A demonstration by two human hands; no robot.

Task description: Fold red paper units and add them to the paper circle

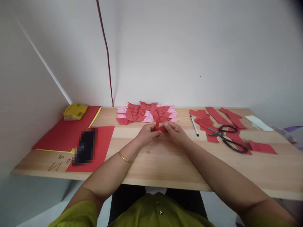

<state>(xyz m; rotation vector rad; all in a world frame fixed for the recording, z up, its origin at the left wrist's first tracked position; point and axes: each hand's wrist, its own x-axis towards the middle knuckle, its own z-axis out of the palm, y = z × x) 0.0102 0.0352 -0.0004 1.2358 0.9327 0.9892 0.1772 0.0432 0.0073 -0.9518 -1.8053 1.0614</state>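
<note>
Above the middle of the wooden table, a small folded piece of red paper [160, 127] is held between both hands. My left hand [148, 135] pinches its left side between thumb and fingers. On its right side, the fingertips of my right hand [174, 132] are closed on it. Part of the paper is hidden by the fingers, so its exact fold cannot be made out. Just behind the hands lie rows of folded red and pink paper pieces [151, 113] with pointed ends, close to the wall.
Black-handled scissors [221, 134] lie open on red paper strips [216, 115] at the right, beside a pen [194, 126]. White paper [258, 123] is further right. Leftward are red sheets [71, 135], a yellow packet [75, 111] and a blurred dark object [85, 147]. A cable [106, 47] hangs along the wall.
</note>
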